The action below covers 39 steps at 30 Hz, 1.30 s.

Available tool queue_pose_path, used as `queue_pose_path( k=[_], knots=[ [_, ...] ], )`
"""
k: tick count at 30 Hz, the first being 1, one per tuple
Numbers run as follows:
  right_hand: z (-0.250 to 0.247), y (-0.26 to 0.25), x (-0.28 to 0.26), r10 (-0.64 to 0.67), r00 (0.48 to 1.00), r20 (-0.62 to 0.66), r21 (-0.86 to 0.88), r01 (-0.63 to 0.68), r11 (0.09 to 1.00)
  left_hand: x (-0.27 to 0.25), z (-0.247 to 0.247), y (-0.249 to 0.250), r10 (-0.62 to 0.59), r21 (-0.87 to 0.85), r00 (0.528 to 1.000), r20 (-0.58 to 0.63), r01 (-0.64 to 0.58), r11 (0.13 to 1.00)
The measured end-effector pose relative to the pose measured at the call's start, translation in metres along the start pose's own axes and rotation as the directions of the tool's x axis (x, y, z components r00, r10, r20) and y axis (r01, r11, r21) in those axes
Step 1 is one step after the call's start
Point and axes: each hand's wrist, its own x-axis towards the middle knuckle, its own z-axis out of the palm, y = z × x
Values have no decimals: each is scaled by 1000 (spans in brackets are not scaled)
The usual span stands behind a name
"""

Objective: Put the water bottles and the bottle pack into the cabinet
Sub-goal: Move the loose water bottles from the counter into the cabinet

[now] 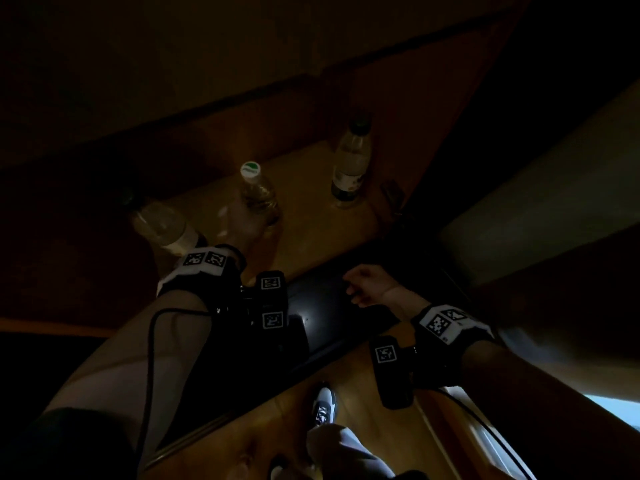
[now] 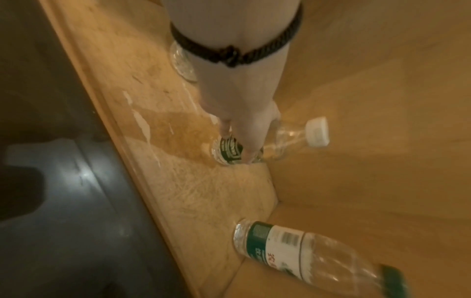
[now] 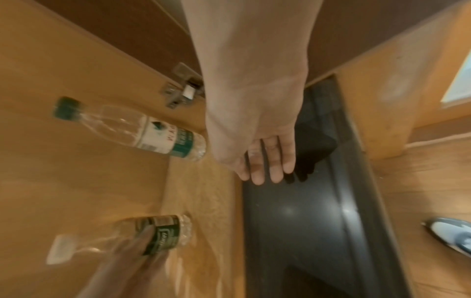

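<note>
Three clear water bottles stand on the cabinet shelf (image 1: 311,233). My left hand (image 2: 242,129) grips the middle one, a white-capped bottle (image 1: 256,192) (image 2: 293,137) (image 3: 158,236), around its green label. A dark-capped bottle (image 1: 162,226) stands left of it, and only its base (image 2: 182,62) shows behind my wrist. The green-capped bottle (image 1: 351,164) (image 2: 305,252) (image 3: 153,135) stands apart by the cabinet's right wall. My right hand (image 1: 363,285) (image 3: 265,167) hovers over the dark ledge in front of the shelf, fingers straight and holding nothing. No bottle pack is in view.
A dark glossy ledge (image 1: 329,306) (image 3: 293,211) runs along the shelf's front edge. A metal door hinge (image 1: 393,194) (image 3: 182,90) sits on the right wall near the green-capped bottle. Below are the wooden floor and my shoe (image 1: 323,405). The head view is very dim.
</note>
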Motion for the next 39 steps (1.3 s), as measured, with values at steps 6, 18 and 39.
queue_pose_path(
  k=[6, 18, 39],
  knots=[
    [21, 21, -22, 39, 999, 29, -34, -38, 999, -31, -20, 2, -119, -60, 992, 45, 121, 991],
    [107, 85, -97, -5, 1000, 7, -135, 6, 991, -188, -88, -72, -232, -100, 874, 427, 301, 948],
    [269, 348, -176, 296, 945, 139, -189, -268, 945, -414, -126, -342, -581, 54, 724, 372, 608, 792]
  ],
)
